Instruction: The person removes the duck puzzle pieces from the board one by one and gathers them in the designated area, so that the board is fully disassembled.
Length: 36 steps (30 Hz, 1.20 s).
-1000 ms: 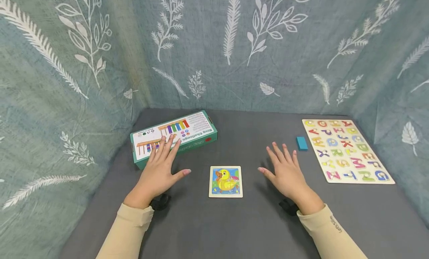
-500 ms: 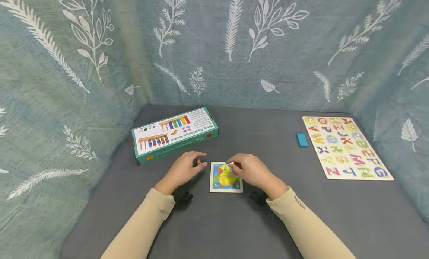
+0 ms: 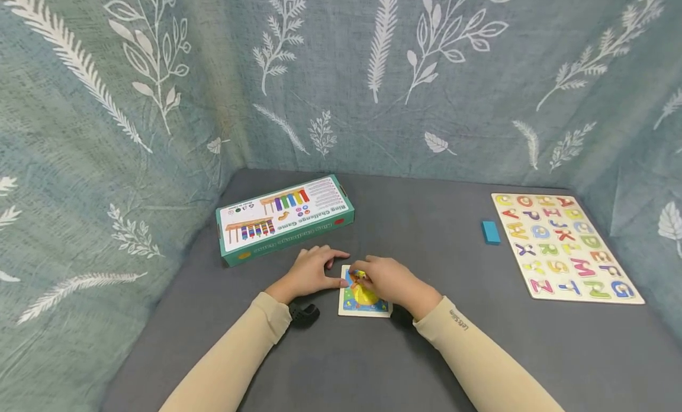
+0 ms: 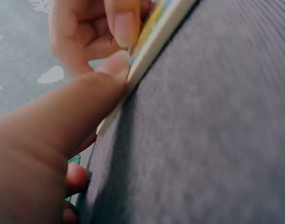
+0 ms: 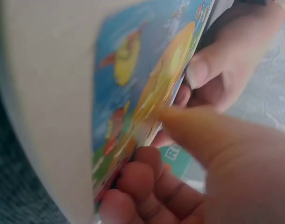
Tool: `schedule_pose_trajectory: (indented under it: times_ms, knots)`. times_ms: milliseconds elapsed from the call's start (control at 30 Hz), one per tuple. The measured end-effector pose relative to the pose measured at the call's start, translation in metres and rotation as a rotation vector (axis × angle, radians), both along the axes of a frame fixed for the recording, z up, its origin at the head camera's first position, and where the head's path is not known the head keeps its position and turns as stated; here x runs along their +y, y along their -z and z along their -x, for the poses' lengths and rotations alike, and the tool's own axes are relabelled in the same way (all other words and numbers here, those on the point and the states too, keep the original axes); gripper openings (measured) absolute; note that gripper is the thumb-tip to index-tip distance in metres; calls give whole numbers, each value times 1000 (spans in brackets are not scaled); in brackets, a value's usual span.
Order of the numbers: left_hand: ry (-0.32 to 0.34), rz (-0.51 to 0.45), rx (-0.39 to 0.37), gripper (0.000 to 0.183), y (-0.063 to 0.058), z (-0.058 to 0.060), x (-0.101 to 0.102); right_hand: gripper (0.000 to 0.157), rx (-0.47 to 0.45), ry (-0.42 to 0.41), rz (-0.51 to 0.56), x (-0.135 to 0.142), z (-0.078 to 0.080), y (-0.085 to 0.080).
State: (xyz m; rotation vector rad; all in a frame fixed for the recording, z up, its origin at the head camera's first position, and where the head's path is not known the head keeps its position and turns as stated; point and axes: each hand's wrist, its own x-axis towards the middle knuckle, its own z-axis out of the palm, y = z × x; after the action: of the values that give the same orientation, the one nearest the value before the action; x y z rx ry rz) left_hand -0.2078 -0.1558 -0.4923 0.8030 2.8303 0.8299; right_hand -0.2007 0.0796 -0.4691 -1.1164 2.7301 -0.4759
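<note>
A small square duck jigsaw puzzle (image 3: 353,303) in a pale wooden frame lies on the table between both hands. My left hand (image 3: 309,273) is at its upper left, with the thumb (image 4: 96,88) against the frame's edge and the index finger reaching past the top corner. From the right, my right hand (image 3: 394,285) covers much of the picture. Its thumb (image 5: 194,128) and curled fingers (image 5: 133,184) pinch at the yellow duck from close above. I cannot tell whether a piece is lifted between them. The puzzle's upper right part is hidden under this hand.
Behind the left hand lies a green and white Ring Challenge Game box (image 3: 288,237). A blue block (image 3: 491,232) and a wooden alphabet board (image 3: 636,299) are on the right side of the dark grey table (image 3: 341,370). Leaf-patterned cloth (image 3: 341,74) closes off the back and sides.
Both hands came in from wide, spread positions to the puzzle. Over the last half second my left thumb reached the frame's edge and my right fingertips came down onto the duck.
</note>
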Motion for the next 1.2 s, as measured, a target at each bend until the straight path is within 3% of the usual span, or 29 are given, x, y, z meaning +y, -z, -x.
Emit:
schedule_pose_trajectory:
  times_ms: [267,533,867,1200]
  knots:
    - [-32,-68,91,47,8,-6,1,25,105,-8,-2,-1,-2,3]
    - [-36,-101,108,40,10,-10,-1,22,162,-60,19,2,-3,5]
    - [-21,-72,129,39,13,-4,1,28,36,-83,-72,0,11,-4]
    - [-148,-16,110,44,11,-11,14,19,-124,-92,-39,-1,29,-3]
